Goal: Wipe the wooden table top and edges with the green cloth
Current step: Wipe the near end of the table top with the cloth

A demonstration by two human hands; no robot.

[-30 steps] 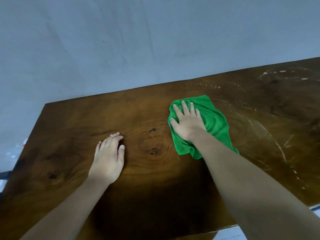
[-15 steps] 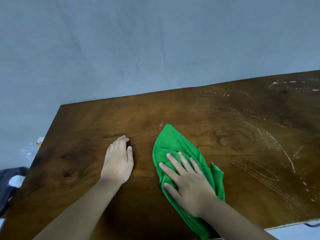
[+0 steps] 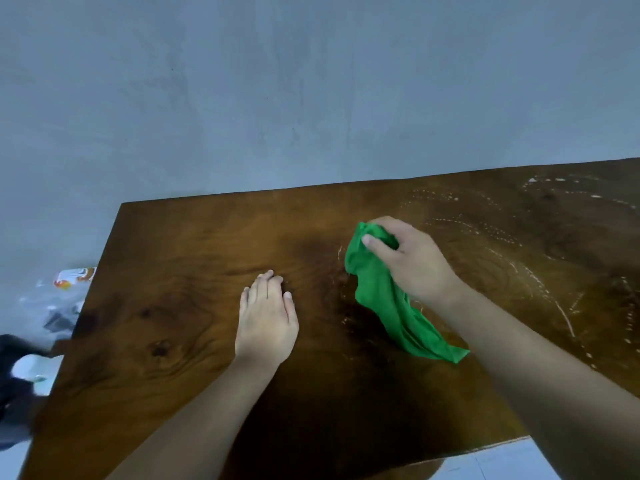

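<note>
A dark brown wooden table point(image 3: 180, 306) fills the lower part of the view, with pale streaks and dotted marks across its right half. My right hand point(image 3: 412, 261) grips the bunched top of the green cloth point(image 3: 391, 306), which is lifted at that end and trails down toward me, its tail lying on the wood. My left hand point(image 3: 266, 320) lies flat on the table top, palm down, fingers together, a little to the left of the cloth and not touching it.
A grey wall point(image 3: 277, 91) rises right behind the table's far edge. Off the table's left edge, on the floor, lie a clear plastic bag with an orange and white pack point(image 3: 69, 278) and a dark object point(image 3: 17, 368). Pale floor point(image 3: 485, 459) shows beyond the near right edge.
My right hand went from pressing flat on the cloth near the front edge to gripping it bunched and raising it farther out. My left hand stayed flat in place.
</note>
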